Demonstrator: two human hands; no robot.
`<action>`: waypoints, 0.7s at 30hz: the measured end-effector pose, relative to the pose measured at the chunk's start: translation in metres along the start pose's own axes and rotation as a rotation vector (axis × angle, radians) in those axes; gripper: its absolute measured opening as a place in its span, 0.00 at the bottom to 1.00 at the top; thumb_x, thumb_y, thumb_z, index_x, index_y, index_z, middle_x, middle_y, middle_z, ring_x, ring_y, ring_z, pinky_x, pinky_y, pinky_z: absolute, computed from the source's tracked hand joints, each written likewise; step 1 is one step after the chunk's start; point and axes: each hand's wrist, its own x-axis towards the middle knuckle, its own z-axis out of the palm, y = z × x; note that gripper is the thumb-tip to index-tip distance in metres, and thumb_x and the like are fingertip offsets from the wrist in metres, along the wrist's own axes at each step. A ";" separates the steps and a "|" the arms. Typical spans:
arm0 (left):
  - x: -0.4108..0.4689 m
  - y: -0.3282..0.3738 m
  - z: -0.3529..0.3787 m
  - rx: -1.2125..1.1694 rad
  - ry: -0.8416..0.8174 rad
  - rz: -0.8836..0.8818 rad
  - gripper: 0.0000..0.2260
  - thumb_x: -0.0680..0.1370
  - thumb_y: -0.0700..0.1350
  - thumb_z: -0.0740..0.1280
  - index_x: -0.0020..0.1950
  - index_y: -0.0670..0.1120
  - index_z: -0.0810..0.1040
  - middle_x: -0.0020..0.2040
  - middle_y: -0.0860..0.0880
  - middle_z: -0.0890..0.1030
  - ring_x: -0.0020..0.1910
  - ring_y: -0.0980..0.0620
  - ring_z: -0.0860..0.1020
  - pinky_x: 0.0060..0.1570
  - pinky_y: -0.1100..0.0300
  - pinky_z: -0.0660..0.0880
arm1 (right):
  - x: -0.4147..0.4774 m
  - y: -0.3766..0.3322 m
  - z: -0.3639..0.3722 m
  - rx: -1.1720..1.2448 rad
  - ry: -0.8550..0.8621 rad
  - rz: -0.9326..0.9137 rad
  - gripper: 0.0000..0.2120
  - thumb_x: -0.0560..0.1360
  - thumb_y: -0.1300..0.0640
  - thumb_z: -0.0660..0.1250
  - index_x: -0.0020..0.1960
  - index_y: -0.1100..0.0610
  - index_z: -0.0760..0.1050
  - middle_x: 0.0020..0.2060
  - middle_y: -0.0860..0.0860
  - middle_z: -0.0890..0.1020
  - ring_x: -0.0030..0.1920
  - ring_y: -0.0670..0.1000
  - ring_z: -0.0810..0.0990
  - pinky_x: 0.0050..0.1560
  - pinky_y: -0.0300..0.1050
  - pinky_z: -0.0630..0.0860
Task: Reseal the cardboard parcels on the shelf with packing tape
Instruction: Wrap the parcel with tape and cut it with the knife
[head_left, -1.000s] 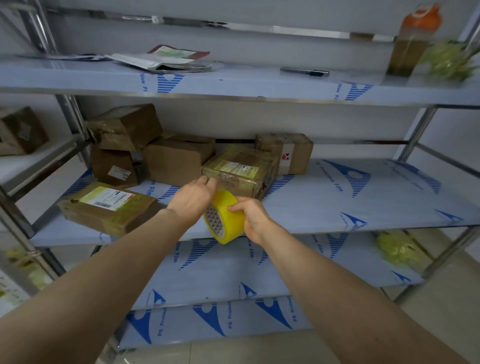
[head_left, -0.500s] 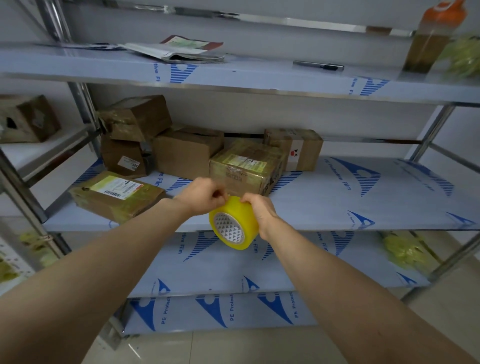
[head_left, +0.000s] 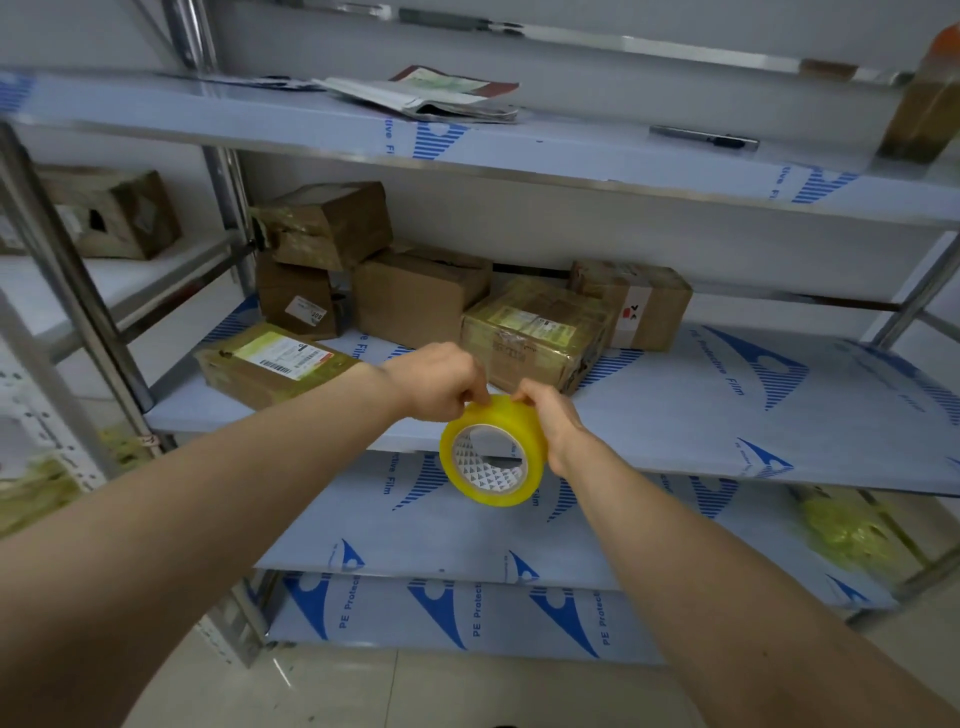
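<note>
Turned core-to-camera since earlier: tape roll (head_left: 496, 415), centre frame, before middle shelf (head_left: 675, 415) edge. Clasped by right grip (head_left: 553, 421), pinched on top by left grip (head_left: 436, 384). Find loose end by nail; peel straight.

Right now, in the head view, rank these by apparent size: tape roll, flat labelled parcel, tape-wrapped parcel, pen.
1. The tape-wrapped parcel and the flat labelled parcel look alike, so they are not ranked.
2. The tape roll is nearest the camera, so its size is unsure.
3. The pen is smallest.
</note>
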 end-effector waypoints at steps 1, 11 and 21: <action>-0.002 0.000 -0.001 0.021 -0.005 0.007 0.13 0.78 0.39 0.64 0.61 0.48 0.80 0.57 0.49 0.80 0.55 0.49 0.77 0.51 0.60 0.70 | -0.001 0.000 0.003 -0.001 -0.016 0.000 0.10 0.71 0.59 0.64 0.32 0.55 0.68 0.25 0.52 0.71 0.26 0.51 0.69 0.31 0.41 0.68; -0.029 -0.024 0.004 0.036 0.007 0.069 0.08 0.76 0.43 0.67 0.51 0.44 0.84 0.67 0.49 0.76 0.62 0.48 0.76 0.56 0.54 0.73 | 0.000 0.008 0.037 -0.059 -0.206 0.066 0.09 0.67 0.55 0.67 0.43 0.59 0.77 0.37 0.58 0.79 0.34 0.56 0.77 0.42 0.48 0.75; -0.043 -0.036 -0.005 -0.252 0.020 -0.174 0.04 0.71 0.43 0.72 0.45 0.45 0.83 0.45 0.48 0.84 0.44 0.52 0.79 0.48 0.58 0.77 | -0.002 0.020 0.072 0.034 -0.246 0.004 0.08 0.78 0.65 0.61 0.45 0.59 0.78 0.33 0.56 0.81 0.34 0.54 0.79 0.38 0.46 0.77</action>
